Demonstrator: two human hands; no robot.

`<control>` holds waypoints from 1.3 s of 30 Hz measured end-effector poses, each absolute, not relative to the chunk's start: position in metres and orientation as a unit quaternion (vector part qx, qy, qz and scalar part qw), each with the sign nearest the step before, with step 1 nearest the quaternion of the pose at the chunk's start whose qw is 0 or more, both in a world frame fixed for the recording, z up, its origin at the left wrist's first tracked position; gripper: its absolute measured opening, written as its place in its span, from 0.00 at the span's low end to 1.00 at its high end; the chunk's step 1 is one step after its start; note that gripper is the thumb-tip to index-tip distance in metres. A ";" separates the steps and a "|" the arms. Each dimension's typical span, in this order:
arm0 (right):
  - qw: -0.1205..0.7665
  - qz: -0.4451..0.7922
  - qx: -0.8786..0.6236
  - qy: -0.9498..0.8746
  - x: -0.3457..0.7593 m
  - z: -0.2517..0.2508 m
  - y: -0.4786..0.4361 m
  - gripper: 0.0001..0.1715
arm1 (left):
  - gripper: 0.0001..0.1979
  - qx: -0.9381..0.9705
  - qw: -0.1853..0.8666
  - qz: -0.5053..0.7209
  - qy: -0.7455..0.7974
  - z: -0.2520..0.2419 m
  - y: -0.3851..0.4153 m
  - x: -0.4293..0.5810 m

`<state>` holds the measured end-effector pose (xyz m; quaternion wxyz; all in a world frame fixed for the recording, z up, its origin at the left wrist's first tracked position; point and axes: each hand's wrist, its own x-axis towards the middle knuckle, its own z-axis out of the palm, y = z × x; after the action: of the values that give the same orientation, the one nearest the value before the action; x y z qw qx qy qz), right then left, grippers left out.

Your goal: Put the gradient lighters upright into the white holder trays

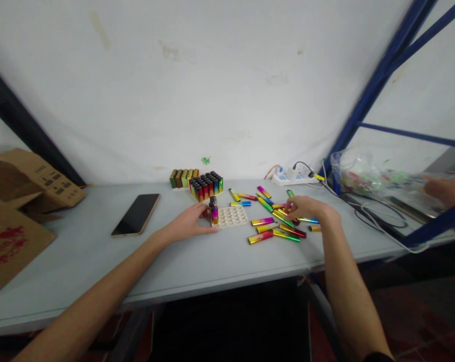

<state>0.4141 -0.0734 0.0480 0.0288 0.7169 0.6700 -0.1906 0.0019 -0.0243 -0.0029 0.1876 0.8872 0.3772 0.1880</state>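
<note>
My left hand [189, 222] rests on the table against the left edge of a white holed tray [233, 216], thumb and fingers around it; two or three upright colourful sticks [213, 210] stand in the tray's left corner. My right hand [308, 208] lies over a scattered pile of rainbow-coloured flat sticks [274, 226], fingers curled down onto one near the pile's middle. Whether it has gripped a stick is unclear.
A filled tray of upright sticks [206, 186] and a second block [182, 178] stand behind. A phone [137, 214] lies left, cardboard boxes [19, 201] far left. A power strip [293, 176], cables and a plastic bag [363, 173] sit right. Another person's hand [444, 191] shows far right.
</note>
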 end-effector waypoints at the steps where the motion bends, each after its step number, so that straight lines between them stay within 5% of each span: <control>1: 0.028 -0.194 0.714 0.672 0.413 0.048 -0.073 0.21 | 0.30 0.887 0.186 0.189 0.378 -0.003 -0.024 0.002; 7: 0.022 -0.172 0.680 0.713 0.415 0.051 -0.073 0.19 | 0.31 0.889 0.179 0.191 0.376 -0.005 -0.024 0.001; 12: -0.099 -0.154 0.634 0.752 0.411 0.063 -0.080 0.29 | 0.31 0.889 0.180 0.193 0.375 -0.007 -0.022 0.001; 18: -0.267 -0.129 0.573 0.764 0.387 0.069 -0.080 0.28 | 0.30 0.888 0.183 0.195 0.373 -0.009 -0.021 0.001; 25: -0.436 -0.272 0.474 0.715 0.336 0.054 -0.069 0.30 | 0.30 0.888 0.187 0.210 0.363 -0.010 -0.021 0.000; 30: -0.443 -0.435 0.403 0.672 0.300 0.045 -0.069 0.27 | 0.31 0.886 0.191 0.212 0.366 -0.009 -0.024 0.001; 39: -0.514 -0.446 0.446 0.581 0.264 0.038 -0.074 0.37 | 0.30 0.885 0.189 0.212 0.369 -0.008 -0.025 0.000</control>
<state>0.2644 -0.0740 0.0385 -0.5143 0.4458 0.5812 -0.4461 -0.0003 -0.0248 -0.0083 0.1893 0.8850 0.3688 0.2119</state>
